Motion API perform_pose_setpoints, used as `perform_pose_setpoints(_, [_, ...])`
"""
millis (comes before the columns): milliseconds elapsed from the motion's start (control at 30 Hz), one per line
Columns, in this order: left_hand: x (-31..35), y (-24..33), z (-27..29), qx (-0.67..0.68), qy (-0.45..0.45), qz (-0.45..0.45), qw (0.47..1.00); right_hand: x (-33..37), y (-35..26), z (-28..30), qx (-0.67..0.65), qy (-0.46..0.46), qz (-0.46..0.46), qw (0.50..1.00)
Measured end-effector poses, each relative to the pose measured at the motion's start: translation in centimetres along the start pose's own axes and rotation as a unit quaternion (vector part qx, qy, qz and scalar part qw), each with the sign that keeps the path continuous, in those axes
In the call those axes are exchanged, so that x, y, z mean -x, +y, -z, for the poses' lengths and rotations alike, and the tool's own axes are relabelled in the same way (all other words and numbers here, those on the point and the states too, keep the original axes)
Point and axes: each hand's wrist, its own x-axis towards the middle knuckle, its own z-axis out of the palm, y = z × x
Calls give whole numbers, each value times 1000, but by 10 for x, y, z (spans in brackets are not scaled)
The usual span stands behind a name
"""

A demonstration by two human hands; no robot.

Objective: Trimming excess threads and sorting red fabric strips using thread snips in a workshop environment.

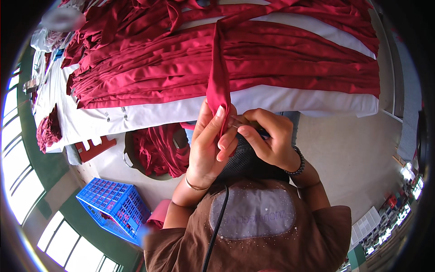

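A dark red satin strip (219, 75) runs from the table toward me and narrows between my fingers. My left hand (209, 136) is closed on it, thumb pressed on the cloth and fingers curled behind. Close beside it on the right, my right hand (271, 136) is closed in a pinch around a small thin metal-tipped tool (234, 123). The tip lies next to the strip, by my left fingertips. Most of the tool is hidden in my right palm, where something dark shows, so its exact kind is unclear.
Long red satin strips (281, 63) lie in rows on a table with a white cloth (290, 97). Below the table's edge stands a tub (129, 156) of red cloth. A blue plastic crate (115, 204) stands on the floor at the left. A crumpled red bundle (49, 129) hangs at the table's left end.
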Motion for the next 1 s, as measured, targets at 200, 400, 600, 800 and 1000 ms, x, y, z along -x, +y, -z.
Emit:
perform_pose_setpoints(200, [1,-1,4,-27,-9,4,1000,0,0,-2,-10,16,-2,1000])
perform_pose_setpoints(400, [0,-1,1,-26,-12,-4,1000,1,1,-3,-8,19,-13,1000])
perform_pose_setpoints(600, [-1,-2,3,-14,1,1,1000,-3,-4,0,-4,10,-5,1000])
perform_pose_setpoints(800, [0,-1,7,-11,-19,11,1000,-2,1,-2,-21,8,-3,1000])
perform_pose_setpoints(1000, [1,-5,9,-40,-41,15,998,-8,5,-3,142,55,141,978])
